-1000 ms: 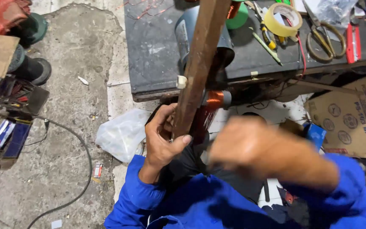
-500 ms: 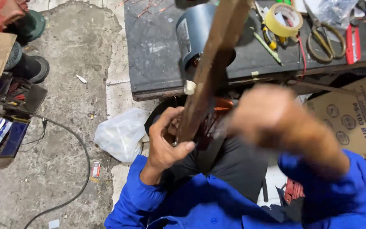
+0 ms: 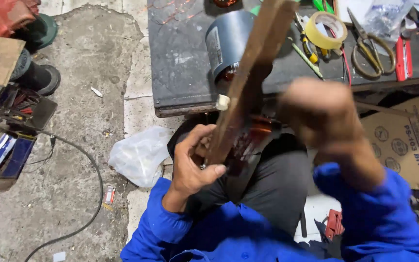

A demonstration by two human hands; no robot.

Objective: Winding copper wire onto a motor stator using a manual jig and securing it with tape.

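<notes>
The left hand [image 3: 192,167] grasps the lower end of a long wooden stick [image 3: 248,77] over the lap. The right hand [image 3: 318,111] is blurred; its grip I cannot tell. Farther, a dark table [image 3: 180,63] carries a grey cylinder [image 3: 229,41], tape roll [image 3: 326,30] and scissors [image 3: 372,46].

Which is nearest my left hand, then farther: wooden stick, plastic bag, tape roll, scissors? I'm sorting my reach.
1. Wooden stick: in the left hand.
2. Plastic bag: on the floor, just left.
3. Tape roll: on the bench, upper right.
4. Scissors: right of the tape.
</notes>
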